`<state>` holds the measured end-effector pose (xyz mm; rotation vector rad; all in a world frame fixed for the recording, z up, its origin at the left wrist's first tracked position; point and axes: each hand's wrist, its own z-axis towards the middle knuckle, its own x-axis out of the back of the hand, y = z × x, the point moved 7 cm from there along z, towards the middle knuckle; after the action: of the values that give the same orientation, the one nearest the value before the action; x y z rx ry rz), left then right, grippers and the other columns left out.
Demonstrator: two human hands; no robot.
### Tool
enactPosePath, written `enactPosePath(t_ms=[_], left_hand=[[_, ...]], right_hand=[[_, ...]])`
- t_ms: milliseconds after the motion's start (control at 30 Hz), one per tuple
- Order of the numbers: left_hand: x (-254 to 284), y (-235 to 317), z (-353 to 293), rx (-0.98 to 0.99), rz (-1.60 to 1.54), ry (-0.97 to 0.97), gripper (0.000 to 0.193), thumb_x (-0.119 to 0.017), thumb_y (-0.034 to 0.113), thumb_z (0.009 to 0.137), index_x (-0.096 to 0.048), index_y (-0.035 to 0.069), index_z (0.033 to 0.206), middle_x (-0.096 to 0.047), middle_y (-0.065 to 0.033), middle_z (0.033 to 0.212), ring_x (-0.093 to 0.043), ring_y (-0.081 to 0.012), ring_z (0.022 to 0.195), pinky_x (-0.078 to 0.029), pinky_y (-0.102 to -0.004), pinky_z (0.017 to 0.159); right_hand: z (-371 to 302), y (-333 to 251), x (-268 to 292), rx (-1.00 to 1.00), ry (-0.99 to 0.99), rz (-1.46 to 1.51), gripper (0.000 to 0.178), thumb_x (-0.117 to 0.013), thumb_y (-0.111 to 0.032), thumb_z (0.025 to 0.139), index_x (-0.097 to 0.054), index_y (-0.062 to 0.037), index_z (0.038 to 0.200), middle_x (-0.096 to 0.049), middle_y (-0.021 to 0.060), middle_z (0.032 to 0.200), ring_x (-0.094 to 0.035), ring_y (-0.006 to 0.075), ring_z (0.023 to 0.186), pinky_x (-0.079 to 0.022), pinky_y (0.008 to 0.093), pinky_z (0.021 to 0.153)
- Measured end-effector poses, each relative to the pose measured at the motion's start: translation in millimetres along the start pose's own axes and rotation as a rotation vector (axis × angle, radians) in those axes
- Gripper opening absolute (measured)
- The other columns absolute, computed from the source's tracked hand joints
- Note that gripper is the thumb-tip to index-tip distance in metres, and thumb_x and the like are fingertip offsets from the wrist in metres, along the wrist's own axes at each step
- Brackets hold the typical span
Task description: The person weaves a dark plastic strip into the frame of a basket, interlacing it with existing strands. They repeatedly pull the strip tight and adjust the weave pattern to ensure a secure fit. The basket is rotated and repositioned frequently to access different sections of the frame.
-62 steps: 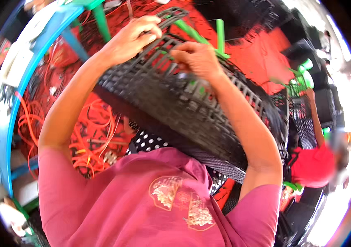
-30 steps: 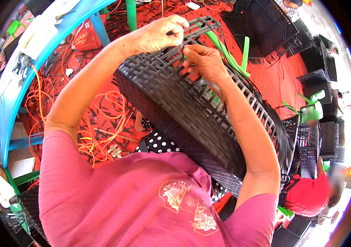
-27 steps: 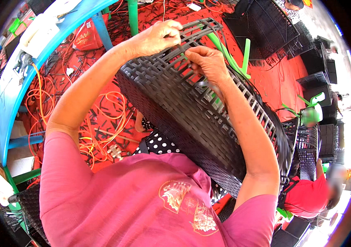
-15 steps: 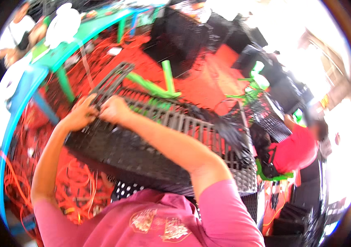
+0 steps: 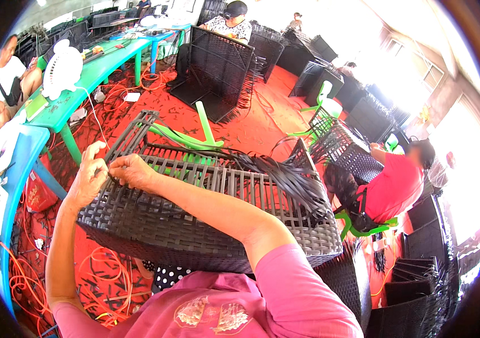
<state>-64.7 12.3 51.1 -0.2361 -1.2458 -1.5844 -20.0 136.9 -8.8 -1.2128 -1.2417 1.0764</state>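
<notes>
A black half-woven basket-like frame [image 5: 195, 225] lies across my lap, its lower side woven solid and its upper side still bare slats. At its left corner my two hands are close together. My right hand [image 5: 134, 172] is closed in a pinch at the edge, where a bit of black weaving strip shows under the fingertips. Beside it, my left hand [image 5: 89, 177] is bent, thumb and finger together and other fingers raised; what they hold is hidden. A bundle of loose black strips [image 5: 282, 174] trails over the slats on the right.
To the left stand a green table [image 5: 90, 70] with a white fan [image 5: 64, 69] and a blue table [image 5: 26, 152]. A person in red [image 5: 389, 188] weaves at the right. Orange cords [image 5: 107, 267] and strip scraps litter the red floor. Another black frame [image 5: 217, 73] stands ahead.
My view has tilted up and steadied, showing more of the room. My hands stay at the frame's left corner; the left hand's fingers are now raised higher.
</notes>
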Motion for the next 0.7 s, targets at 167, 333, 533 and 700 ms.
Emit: enactPosePath(t_ms=[167,333,533,700], left_hand=[[15.6,-0.1,-2.9,-0.104,-0.019,0.062,0.009,-0.053,0.005,0.090,-0.052,-0.001,0.084,-0.043,-0.0170,0.137,-0.041,-0.0309,0.129,-0.031,-0.0383,0.107],[21.9,-50.8,-2.0,0.094,-0.069,0.170,0.023,-0.056,0.017,0.094,-0.058,0.001,0.111,-0.055,-0.0119,0.125,-0.052,-0.0204,0.115,-0.040,-0.0327,0.096],[6.7,-63.2,-18.7,0.260,0.212,-0.058,0.014,-0.055,0.006,0.086,-0.065,0.007,0.096,-0.045,-0.0178,0.139,-0.039,-0.0341,0.130,-0.030,-0.0417,0.109],[-15.5,-86.3,-20.9,0.244,0.168,-0.099,0.016,-0.056,0.007,0.086,-0.065,0.008,0.099,-0.041,-0.0179,0.142,-0.034,-0.0364,0.133,-0.028,-0.0424,0.111]], right_hand=[[10.9,12.0,-7.0,0.098,-0.089,0.067,0.016,-0.064,-0.017,0.091,-0.069,-0.0069,0.102,-0.068,0.0011,0.084,-0.064,0.0114,0.070,-0.053,0.0278,0.054],[-11.5,2.2,2.5,-0.074,0.120,0.114,0.014,-0.066,-0.013,0.088,-0.068,-0.0003,0.094,-0.065,0.0039,0.078,-0.059,0.0103,0.061,-0.055,0.0264,0.055],[2.9,15.0,0.5,-0.083,0.068,0.152,0.012,-0.067,-0.009,0.087,-0.065,-0.0008,0.095,-0.064,0.0032,0.075,-0.057,0.0082,0.057,-0.051,0.0237,0.048],[1.2,5.6,-2.8,-0.108,0.045,-0.052,0.012,-0.069,-0.008,0.082,-0.066,0.0003,0.090,-0.063,0.0029,0.072,-0.057,0.0089,0.056,-0.051,0.0246,0.048]])
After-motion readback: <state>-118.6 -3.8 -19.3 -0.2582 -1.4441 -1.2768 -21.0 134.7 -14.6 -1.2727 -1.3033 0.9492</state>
